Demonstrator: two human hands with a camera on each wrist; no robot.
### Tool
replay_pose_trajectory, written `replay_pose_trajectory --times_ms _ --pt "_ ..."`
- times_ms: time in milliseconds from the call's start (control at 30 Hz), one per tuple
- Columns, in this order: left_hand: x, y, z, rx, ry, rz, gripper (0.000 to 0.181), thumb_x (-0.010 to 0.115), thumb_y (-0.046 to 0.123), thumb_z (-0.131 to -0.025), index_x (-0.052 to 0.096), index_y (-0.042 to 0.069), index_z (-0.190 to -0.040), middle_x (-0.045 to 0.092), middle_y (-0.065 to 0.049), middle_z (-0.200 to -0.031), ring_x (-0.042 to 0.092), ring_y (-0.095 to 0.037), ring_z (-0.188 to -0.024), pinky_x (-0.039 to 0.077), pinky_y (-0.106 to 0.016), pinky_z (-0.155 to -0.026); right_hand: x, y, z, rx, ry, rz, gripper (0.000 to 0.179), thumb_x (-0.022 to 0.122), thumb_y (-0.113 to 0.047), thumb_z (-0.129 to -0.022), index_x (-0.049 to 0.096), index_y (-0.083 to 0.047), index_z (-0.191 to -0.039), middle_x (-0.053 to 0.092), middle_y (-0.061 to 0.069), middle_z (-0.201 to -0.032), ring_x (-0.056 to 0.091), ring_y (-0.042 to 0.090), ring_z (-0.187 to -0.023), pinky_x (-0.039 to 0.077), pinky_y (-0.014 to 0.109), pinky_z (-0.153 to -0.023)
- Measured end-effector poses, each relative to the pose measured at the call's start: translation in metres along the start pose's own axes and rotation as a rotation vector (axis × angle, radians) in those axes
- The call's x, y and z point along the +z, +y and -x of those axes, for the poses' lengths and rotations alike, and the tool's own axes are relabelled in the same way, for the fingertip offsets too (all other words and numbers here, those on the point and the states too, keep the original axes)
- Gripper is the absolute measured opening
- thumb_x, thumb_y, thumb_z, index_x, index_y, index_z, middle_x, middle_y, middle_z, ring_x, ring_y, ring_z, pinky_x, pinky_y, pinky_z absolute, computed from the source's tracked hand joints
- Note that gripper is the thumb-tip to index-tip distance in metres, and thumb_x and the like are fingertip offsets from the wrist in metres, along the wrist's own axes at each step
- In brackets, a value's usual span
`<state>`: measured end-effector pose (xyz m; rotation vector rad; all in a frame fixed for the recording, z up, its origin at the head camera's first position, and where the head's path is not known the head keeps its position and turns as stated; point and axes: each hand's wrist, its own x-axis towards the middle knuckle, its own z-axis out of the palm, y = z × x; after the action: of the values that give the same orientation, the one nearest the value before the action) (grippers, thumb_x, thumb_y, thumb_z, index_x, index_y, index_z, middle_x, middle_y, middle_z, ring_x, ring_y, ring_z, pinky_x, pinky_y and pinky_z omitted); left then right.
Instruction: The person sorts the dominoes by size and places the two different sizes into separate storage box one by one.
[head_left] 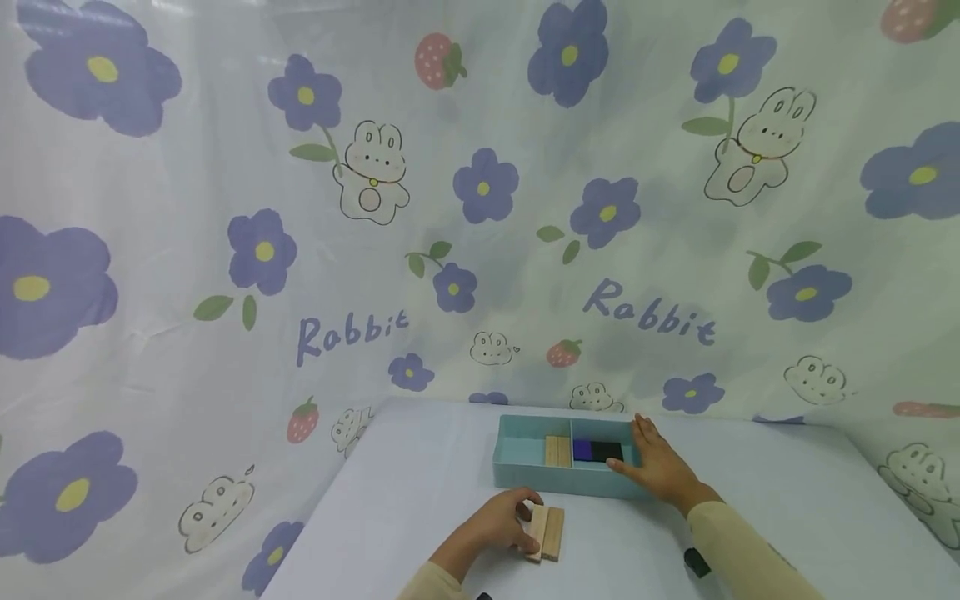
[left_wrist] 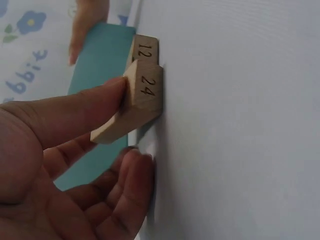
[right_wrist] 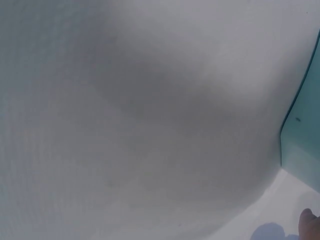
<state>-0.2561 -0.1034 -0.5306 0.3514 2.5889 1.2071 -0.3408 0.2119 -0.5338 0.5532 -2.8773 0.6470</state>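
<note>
In the head view my left hand holds a wooden block just in front of the teal box. The left wrist view has the thumb against this block, whose end reads "24". Beside it on the table is a second wooden block, marked "12" on its end. My right hand rests on the box's right end, fingers extended toward the back corner and thumb at the front rim. A fingertip and part of the box show in the right wrist view.
A divider splits the box. Wooden blocks lie in the left compartment against it; a purple piece and a black piece lie in the right one. A black object is by the right sleeve. A patterned curtain hangs behind the white table.
</note>
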Motion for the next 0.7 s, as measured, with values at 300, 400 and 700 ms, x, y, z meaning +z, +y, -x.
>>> replay_pose_trajectory --times_ms 300,400,700 --pt "0.000 -0.002 0.007 -0.026 0.001 0.123 0.061 0.085 -0.003 -0.068 0.059 0.013 -0.121 0.060 -0.003 -0.080 0.059 -0.018 -0.068 0.051 -0.032 -0.059 0.007 0.004 0.002 -0.013 0.001 0.017 0.105 0.047 -0.069 -0.090 0.017 0.011 -0.149 0.011 0.026 -0.158 0.009 0.045 -0.143 0.016 0.060 -0.112" --pt "-0.003 -0.004 0.008 -0.039 0.016 0.187 0.064 0.084 -0.004 -0.069 0.056 0.010 -0.125 0.059 -0.004 -0.085 0.058 -0.019 -0.072 0.052 -0.034 -0.061 0.006 0.004 0.002 -0.018 0.006 0.014 0.104 0.048 -0.069 -0.090 0.016 0.011 -0.150 0.010 0.027 -0.158 0.008 0.045 -0.143 0.016 0.060 -0.112" --pt "-0.018 -0.014 0.008 0.000 0.019 0.437 0.065 0.078 -0.003 -0.076 0.050 0.001 -0.134 0.060 -0.010 -0.096 0.064 -0.022 -0.078 0.056 -0.034 -0.067 -0.003 -0.001 0.000 -0.017 -0.025 0.029 0.105 0.045 -0.069 -0.091 0.013 0.012 -0.150 0.009 0.027 -0.158 0.007 0.046 -0.143 0.015 0.060 -0.112"
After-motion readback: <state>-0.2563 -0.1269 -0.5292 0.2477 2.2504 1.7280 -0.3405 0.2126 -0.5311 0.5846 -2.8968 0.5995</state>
